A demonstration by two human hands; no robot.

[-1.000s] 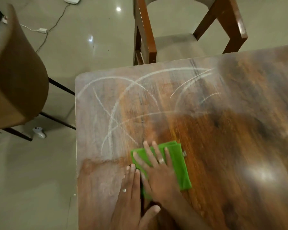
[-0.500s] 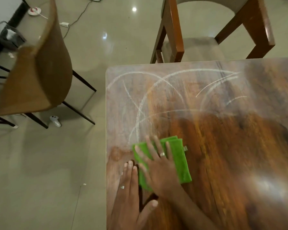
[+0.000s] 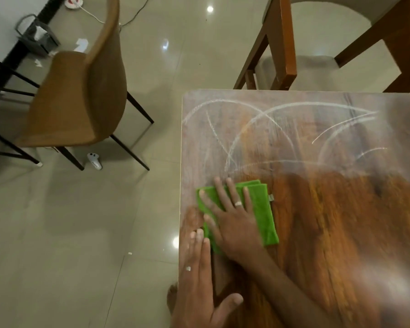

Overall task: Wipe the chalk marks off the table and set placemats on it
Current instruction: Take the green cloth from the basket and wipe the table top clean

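- Left hand (image 3: 197,280) lies flat on the table (image 3: 329,233), fingers straight, at its left edge.
- Right hand (image 3: 232,218), fingers spread, presses the folded green cloth (image 3: 263,214) just ahead.
- White chalk marks (image 3: 258,124) arc across the table's far part.

The table (image 3: 329,221) is wood-grained with a glossy top that throws back a light glare at the near right; its far part is dulled by white powdery chalk marks (image 3: 265,114). The green cloth (image 3: 262,209) looks soft and matt, like microfibre. The floor (image 3: 81,221) is polished tile, shiny with reflections. The left chair (image 3: 81,95) has a smooth tan shell on thin black metal legs; the far chair (image 3: 282,43) has a varnished wood frame.
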